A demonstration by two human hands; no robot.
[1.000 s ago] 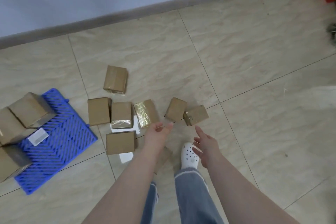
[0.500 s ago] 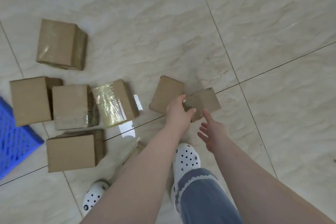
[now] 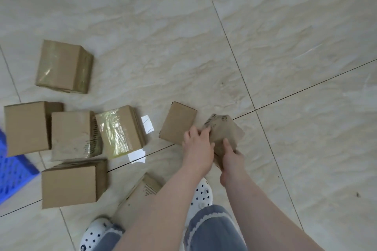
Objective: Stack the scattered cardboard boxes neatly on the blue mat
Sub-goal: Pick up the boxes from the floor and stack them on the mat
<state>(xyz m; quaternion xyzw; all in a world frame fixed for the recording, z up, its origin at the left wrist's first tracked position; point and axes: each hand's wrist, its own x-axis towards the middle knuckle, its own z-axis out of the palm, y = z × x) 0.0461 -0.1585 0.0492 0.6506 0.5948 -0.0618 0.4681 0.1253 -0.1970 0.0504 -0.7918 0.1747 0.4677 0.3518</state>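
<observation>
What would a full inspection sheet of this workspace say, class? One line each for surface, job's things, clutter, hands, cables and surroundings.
Surface: beige tiled floor, glossy, dark grout lines.
Job's things: blue mat at left edge; seven boxes on the floor off it, one taped box; an eighth, the small box, in hand.
Clutter: nothing seen.
Hands: left hand and right hand both grip the small box.
Cables: nothing seen.
Surroundings: white clogs, jeans.

Brown cardboard boxes [image 3: 26,127] all over a cream marbled floor [image 3: 285,47] with dark grout lines. One box [image 3: 120,131] shines yellowish under clear tape. A bright blue mat [image 3: 12,171] with a grid pattern. White clogs [image 3: 201,193] with dark holes, faded blue jeans [image 3: 212,228].
</observation>
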